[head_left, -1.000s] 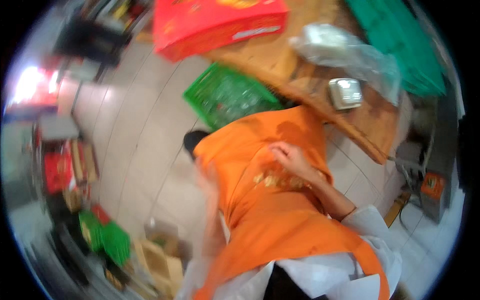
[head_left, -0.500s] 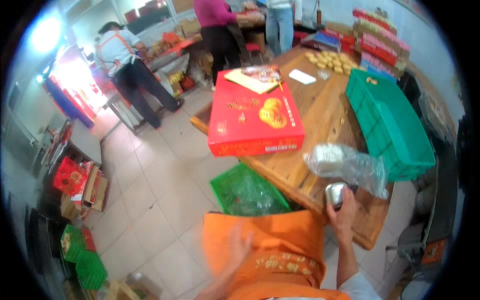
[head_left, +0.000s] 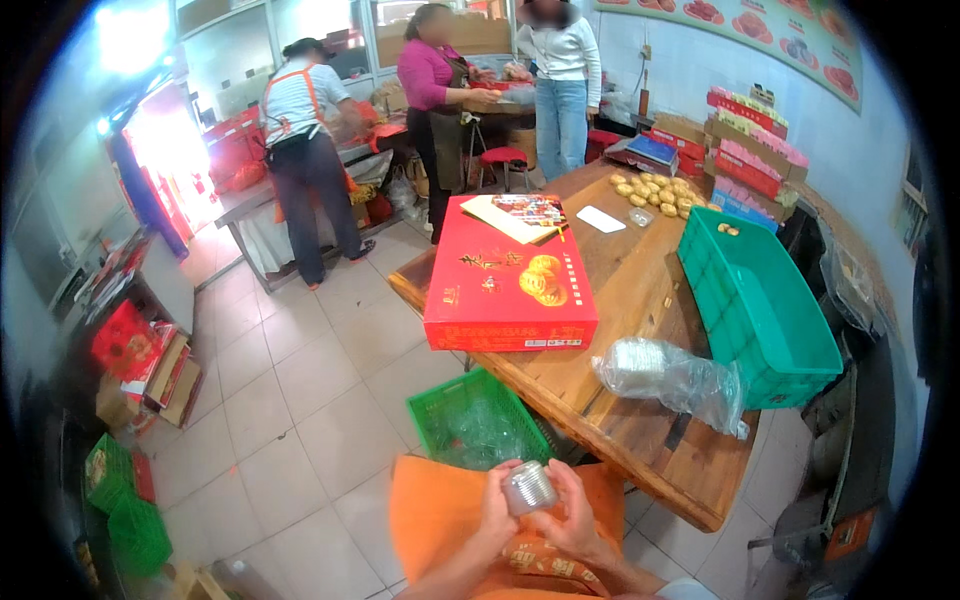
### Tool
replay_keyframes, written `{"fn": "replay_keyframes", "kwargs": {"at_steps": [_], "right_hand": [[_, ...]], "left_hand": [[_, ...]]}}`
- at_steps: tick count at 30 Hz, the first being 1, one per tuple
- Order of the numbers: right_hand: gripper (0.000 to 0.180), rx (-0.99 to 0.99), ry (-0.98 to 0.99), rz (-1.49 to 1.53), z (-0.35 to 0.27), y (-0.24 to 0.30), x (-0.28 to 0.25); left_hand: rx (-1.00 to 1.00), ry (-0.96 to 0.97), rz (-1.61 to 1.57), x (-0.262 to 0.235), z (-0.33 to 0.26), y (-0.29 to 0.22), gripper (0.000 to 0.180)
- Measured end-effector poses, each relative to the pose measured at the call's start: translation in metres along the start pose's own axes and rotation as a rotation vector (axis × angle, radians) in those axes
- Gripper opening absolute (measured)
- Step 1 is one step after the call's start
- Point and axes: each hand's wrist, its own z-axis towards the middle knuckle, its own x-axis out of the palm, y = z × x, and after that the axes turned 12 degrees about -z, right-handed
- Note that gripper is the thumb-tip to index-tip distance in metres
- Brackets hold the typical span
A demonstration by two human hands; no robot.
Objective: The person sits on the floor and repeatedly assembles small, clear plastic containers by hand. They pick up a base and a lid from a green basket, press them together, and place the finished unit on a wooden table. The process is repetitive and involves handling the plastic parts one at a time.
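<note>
Both hands grasp one ridged silvery stack point(head_left: 530, 487), perhaps small nested trays: the left hand point(head_left: 496, 508) closes on its left side, and the right hand point(head_left: 572, 512) wraps its right side with the thumb below. The stack is in the air above the orange apron point(head_left: 425, 505), just off the table's point(head_left: 640, 290) near edge, with no surface directly under it.

The clearest risk is a drop. If one hand loosens or the fingers press unevenly, the stack could slip or, if its layers are loose, fan apart. It might then land on the apron, or in the green basket point(head_left: 425, 423) of clear plastic on the floor just beyond. Squeezing too hard could dent thin walls.

Toward the table's near corner lies a clear plastic bag point(head_left: 700, 388) with a similar pale bundle point(head_left: 637, 357) in it; a sleeve brushing the bag could drag it over the near edge. The red box point(head_left: 500, 290) at the left corner and the teal crate point(head_left: 735, 315) along the right edge both seem to jut past the table, so a bump might tip either.
</note>
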Motion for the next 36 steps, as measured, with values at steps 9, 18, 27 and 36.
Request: {"fn": "replay_keyframes", "kwargs": {"at_steps": [9,18,27,36], "right_hand": [[0.021,0.545,0.345,0.261,0.008,-0.001,0.001],[0.021,0.259,0.35,0.083,0.018,0.009,0.033],[0.013,0.456,0.371,0.286,0.029,0.0,0.034],[0.014,0.322,0.397,0.069,0.03,-0.006,0.033]], "left_hand": [[0.19,0.017,0.285,-0.008,-0.006,-0.021,0.03],[0.435,0.048,0.522,-0.019,-0.008,-0.026,0.045],[0.597,0.066,0.598,-0.008,-0.008,-0.038,0.048],[0.641,0.025,0.672,-0.016,-0.004,-0.032,0.043]]}}
